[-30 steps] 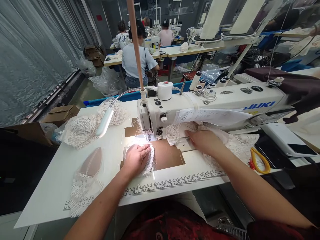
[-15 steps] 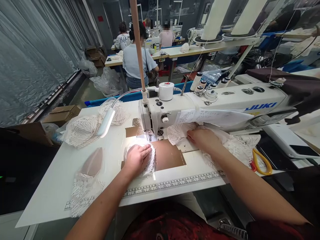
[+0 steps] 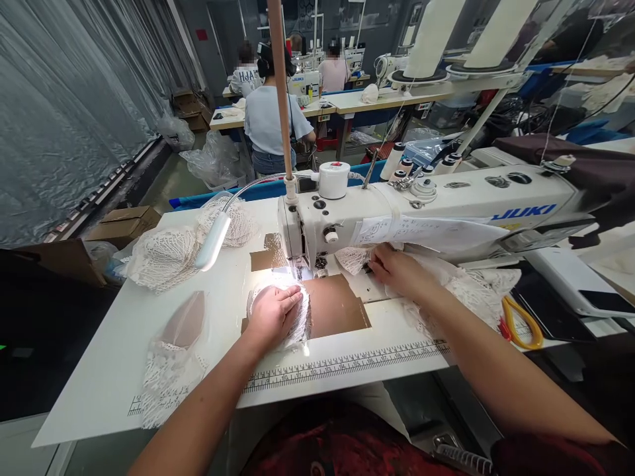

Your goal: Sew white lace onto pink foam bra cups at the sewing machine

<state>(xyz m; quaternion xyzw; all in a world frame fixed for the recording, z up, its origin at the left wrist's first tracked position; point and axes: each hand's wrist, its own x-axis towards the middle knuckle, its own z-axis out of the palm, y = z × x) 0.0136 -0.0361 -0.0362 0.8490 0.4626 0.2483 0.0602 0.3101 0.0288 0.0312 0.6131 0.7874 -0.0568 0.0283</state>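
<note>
The 2 hands are apart. The left hand [image 3: 275, 314] lies flat, fingers together, on a white lace cup piece [image 3: 301, 327] positioned at the needle end of the JUKI sewing machine [image 3: 446, 193], in bright light. The right hand [image 3: 399, 272] has its fingers curled at lace fabric [image 3: 353, 259] beneath the machine arm; whether it grips the fabric cannot be determined. A brown patch [image 3: 337, 307] adjoins the cup piece on its right. At left on the worktable [image 3: 94, 377] are 2 lace cups [image 3: 163, 258] near a lamp head [image 3: 214, 243], and 1 beige cup with lace [image 3: 184, 324] nearer the front edge. Yellow-handled scissors [image 3: 526, 324] lie right of the lace fabric.
</note>
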